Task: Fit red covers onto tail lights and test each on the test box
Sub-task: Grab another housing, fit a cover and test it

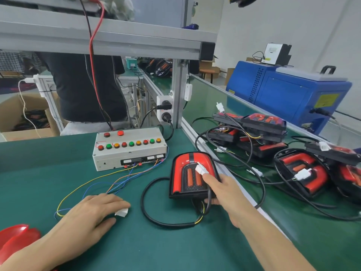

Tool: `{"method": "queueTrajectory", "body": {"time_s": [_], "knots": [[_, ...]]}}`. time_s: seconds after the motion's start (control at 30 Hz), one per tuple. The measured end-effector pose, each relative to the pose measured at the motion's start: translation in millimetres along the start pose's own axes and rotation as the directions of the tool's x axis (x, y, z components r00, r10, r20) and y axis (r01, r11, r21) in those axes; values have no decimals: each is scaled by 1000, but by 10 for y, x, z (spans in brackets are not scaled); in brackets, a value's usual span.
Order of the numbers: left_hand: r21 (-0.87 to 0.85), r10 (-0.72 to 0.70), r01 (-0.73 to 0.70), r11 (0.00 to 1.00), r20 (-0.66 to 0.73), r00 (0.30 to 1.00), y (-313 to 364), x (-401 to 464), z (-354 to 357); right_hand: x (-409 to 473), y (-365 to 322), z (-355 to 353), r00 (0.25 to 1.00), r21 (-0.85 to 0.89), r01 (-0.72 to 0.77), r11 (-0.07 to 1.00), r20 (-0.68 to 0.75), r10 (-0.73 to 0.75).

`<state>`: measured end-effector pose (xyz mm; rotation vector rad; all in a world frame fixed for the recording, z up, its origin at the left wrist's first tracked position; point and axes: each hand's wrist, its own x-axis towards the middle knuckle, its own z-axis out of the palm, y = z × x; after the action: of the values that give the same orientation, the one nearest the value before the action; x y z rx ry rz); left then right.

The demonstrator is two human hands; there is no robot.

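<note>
Head view: right hand (224, 189) grasping the near edge of a glossy red-covered tail light (192, 175) on the green bench (136, 241), forefinger steadying its white plug (200, 169), likely ahead of testing. Left hand (93, 214) resting on the bench, pinching the white connector (122, 212) of the test box (130, 148) leads, apparently ready to mate. Loose red covers (16, 239) at near left. Finished lights (302, 171) heaped right, cables tangled.
</note>
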<state>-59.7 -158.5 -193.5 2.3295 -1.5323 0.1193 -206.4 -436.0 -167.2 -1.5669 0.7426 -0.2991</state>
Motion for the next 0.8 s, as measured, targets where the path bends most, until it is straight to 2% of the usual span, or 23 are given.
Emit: {"method": "queueTrajectory", "body": {"time_s": [0.1,0.23,0.33,0.47,0.57,0.7,0.8], "knots": [[6,26,-26,1000,-1,1000,21,18,-21,-85,-9,-113,999,46,42,998,27,-43],[-21,-2,2,1000,6,1000,-10,10,3,-256,-137,-397,983,153,67,986,156,-91],[-23,-10,10,1000,5,1000,-33,4,15,-363,-241,-653,972,279,143,950,142,-188],[-16,17,-17,1000,2,1000,-14,13,-12,-415,-295,-1048,969,378,242,894,-53,-240],[-27,31,-31,999,0,1000,-20,21,-12,-404,-312,-1348,930,430,350,832,-266,-254],[-50,42,-39,998,60,997,-96,45,10,-284,-367,-1726,792,368,495,787,-565,-233],[-41,72,-70,997,74,995,-250,57,105,-156,-361,-1927,678,247,541,804,-694,-242]]}}
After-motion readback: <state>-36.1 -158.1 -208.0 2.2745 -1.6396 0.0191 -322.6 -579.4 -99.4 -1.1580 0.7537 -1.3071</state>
